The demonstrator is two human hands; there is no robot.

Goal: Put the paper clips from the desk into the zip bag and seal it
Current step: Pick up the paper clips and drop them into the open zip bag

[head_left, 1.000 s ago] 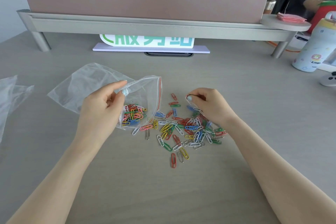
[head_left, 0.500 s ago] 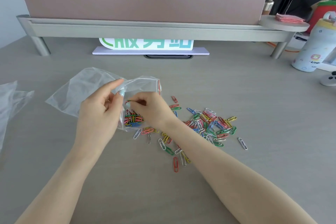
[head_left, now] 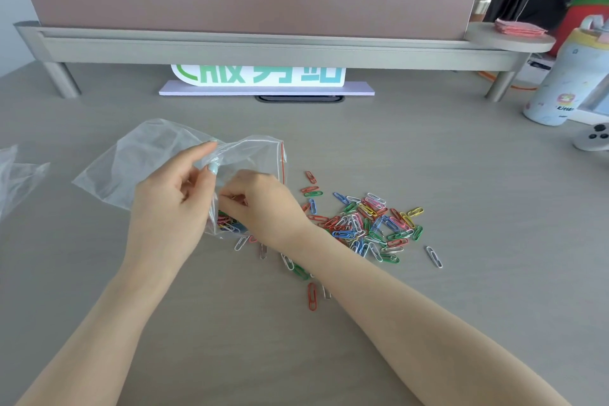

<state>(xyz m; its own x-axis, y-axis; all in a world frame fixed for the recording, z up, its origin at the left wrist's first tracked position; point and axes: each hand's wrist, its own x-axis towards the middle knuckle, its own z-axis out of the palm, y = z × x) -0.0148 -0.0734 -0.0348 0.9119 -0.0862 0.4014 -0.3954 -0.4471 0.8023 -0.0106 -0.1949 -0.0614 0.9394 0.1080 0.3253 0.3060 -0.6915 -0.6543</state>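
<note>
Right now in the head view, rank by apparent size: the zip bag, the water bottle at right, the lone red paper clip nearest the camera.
1. zip bag
2. water bottle, partly cut off by the frame edge
3. red paper clip

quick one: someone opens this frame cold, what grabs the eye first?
The heap of colourful paper clips scattered on the grey desk, right of centre. Next, the two hands meeting at the clear zip bag left of centre: the left hand holds its mouth open by the red zip edge, and the right hand, fingers curled, reaches into the opening, where some clips already lie. Behind them, a white sign with green lettering stands under the grey shelf.
</note>
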